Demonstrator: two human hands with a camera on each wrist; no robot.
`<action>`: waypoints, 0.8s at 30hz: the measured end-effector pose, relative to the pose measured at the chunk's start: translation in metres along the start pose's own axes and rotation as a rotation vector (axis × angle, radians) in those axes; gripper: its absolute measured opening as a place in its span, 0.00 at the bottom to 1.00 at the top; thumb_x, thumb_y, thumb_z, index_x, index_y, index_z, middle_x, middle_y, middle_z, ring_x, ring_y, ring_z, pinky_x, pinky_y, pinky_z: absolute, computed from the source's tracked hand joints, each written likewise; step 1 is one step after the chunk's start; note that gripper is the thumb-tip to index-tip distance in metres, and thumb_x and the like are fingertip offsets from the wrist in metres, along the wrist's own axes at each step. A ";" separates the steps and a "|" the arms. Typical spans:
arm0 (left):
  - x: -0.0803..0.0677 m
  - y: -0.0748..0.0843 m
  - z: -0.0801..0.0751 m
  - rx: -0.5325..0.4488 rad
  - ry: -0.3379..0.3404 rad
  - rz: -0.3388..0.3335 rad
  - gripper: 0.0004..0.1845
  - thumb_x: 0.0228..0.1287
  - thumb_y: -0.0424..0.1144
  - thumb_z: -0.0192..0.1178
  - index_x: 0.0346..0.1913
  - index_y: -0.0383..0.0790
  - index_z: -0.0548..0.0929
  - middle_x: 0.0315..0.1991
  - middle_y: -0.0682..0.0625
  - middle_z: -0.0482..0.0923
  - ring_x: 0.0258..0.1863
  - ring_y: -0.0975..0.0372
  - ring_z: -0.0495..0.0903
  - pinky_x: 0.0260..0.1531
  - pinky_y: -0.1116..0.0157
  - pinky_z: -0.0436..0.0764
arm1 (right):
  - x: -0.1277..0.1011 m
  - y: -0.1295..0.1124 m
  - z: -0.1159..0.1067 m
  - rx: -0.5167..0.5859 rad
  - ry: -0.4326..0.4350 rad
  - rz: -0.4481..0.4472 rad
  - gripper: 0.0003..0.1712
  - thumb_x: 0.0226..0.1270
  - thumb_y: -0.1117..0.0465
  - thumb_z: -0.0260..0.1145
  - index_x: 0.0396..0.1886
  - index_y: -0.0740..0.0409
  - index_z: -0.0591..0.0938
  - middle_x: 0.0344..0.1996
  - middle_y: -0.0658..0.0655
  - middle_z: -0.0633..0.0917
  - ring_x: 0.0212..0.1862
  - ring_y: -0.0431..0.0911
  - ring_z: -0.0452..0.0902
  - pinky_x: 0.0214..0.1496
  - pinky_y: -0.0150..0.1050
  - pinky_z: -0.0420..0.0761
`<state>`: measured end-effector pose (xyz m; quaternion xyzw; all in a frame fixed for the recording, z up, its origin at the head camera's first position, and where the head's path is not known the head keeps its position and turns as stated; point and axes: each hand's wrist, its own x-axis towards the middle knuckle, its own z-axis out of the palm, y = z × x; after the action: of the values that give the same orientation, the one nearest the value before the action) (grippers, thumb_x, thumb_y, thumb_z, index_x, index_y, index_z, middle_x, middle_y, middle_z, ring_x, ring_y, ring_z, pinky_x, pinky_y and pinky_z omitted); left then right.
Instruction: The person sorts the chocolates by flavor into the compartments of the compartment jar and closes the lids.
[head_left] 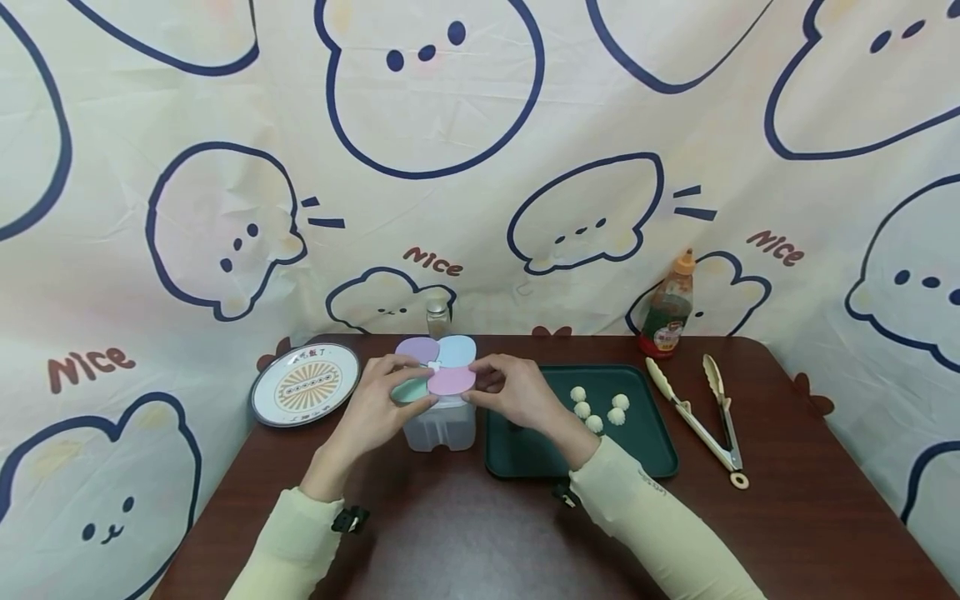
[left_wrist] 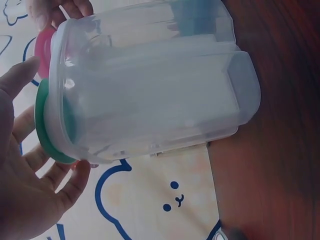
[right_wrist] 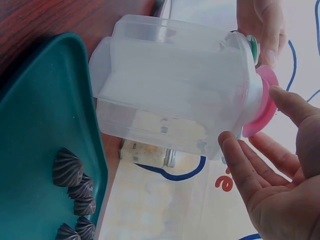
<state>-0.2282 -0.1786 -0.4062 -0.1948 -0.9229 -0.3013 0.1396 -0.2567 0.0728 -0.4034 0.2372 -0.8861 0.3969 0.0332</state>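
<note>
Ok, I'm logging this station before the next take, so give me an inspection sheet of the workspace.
Surface: dark brown table.
Job's things: clear four-part container with pastel flap lids.
Clutter: green tray holding small white dumplings; tongs; sauce bottle; patterned plate; small glass jar.
Grippers: left hand and right hand touch the lids, fingers relaxed.
Cables: nothing seen.
Surroundings: cartoon-print cloth backdrop.

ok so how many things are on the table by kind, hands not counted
clear container with four coloured lids: 1
green tray: 1
small white dumplings on the tray: 5
tongs: 1
sauce bottle: 1
round plate: 1
small glass jar: 1
Total: 11
</note>
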 end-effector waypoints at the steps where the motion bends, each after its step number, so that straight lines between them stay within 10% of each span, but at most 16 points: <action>1: 0.000 0.001 0.001 0.005 -0.004 -0.007 0.20 0.60 0.53 0.71 0.54 0.52 0.87 0.58 0.51 0.76 0.58 0.56 0.65 0.53 0.52 0.71 | 0.000 0.000 0.000 0.001 0.000 -0.001 0.23 0.58 0.50 0.76 0.53 0.48 0.85 0.41 0.48 0.87 0.41 0.39 0.83 0.44 0.34 0.84; 24: 0.005 0.003 0.003 0.009 -0.010 -0.064 0.21 0.62 0.56 0.67 0.54 0.50 0.87 0.60 0.49 0.76 0.59 0.55 0.65 0.56 0.50 0.71 | -0.008 0.014 -0.017 -0.004 0.019 0.092 0.28 0.60 0.42 0.73 0.57 0.47 0.83 0.50 0.49 0.87 0.45 0.42 0.84 0.44 0.40 0.84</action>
<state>-0.2314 -0.1733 -0.4054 -0.1660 -0.9308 -0.3003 0.1261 -0.2577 0.0964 -0.4031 0.1923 -0.8965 0.3984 0.0240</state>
